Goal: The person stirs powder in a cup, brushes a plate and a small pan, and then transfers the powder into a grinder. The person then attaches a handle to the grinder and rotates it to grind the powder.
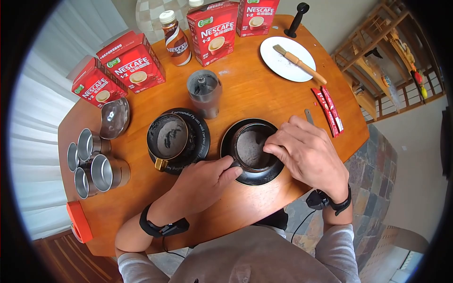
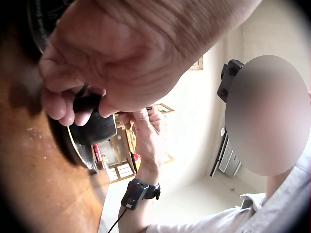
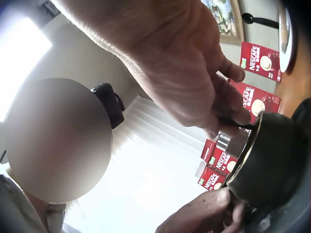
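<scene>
A dark cup [image 1: 257, 162] with greyish powder inside sits on a black saucer [image 1: 225, 137]. My left hand [image 1: 200, 184] grips this cup's handle [image 2: 86, 103], fingers curled round it in the left wrist view. Over the rim, my right hand [image 1: 306, 153] pinches a thin-handled utensil [image 3: 237, 124] that reaches into the cup; its working end is hidden. A flat metal handle end [image 1: 309, 116] shows behind the right hand. Left of this cup, a second dark cup [image 1: 171, 137] with a gold handle and grey residue stands on a lettered black saucer [image 1: 200, 137].
A grey metal canister [image 1: 204, 94] stands behind the cups. Several metal cups [image 1: 107, 173] and a glass bowl [image 1: 114, 118] are at left. Red boxes [image 1: 214, 35] and a bottle [image 1: 177, 40] line the back. A brush [image 1: 299, 63] lies on a white plate [image 1: 273, 61], near red sachets [image 1: 330, 113].
</scene>
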Motion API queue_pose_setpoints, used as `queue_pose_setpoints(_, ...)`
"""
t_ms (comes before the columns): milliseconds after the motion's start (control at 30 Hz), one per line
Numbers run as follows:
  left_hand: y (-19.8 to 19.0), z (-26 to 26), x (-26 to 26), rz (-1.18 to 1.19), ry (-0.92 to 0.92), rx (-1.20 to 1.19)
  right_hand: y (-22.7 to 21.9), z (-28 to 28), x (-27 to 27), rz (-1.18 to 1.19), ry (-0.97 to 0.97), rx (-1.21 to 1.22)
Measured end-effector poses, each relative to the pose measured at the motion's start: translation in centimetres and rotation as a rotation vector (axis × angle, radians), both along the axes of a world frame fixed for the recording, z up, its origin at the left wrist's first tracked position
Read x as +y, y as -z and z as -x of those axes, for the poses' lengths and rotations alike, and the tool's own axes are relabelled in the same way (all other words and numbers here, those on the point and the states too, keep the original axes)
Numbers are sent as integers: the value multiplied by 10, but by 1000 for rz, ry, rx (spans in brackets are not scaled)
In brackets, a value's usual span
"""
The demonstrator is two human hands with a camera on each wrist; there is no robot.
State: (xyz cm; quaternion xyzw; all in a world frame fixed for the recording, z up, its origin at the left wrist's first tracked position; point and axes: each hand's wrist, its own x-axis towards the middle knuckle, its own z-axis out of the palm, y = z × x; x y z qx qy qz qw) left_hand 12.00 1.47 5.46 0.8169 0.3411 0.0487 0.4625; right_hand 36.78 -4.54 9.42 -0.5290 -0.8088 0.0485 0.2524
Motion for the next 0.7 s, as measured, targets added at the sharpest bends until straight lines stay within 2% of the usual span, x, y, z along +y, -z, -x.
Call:
queue_pose_setpoints(300, 1, 0, 0, -10, 15, 4, 13, 13, -4, 112, -63, 345)
queue_pose_setpoints(400, 1, 0, 0, -7, 12, -9, 22, 13, 1, -19, 1, 336)
queue_pose_setpoints(500, 3, 1, 0, -14, 10, -15, 6, 5, -6, -19, 142, 182)
queue_pose_setpoints(633, 4, 1, 0, -13, 4, -10, 10, 7, -14, 85, -71, 291)
queue_pose_setpoints(700, 4, 1, 0, -17, 7, -3, 15, 15, -9, 50, -40, 328)
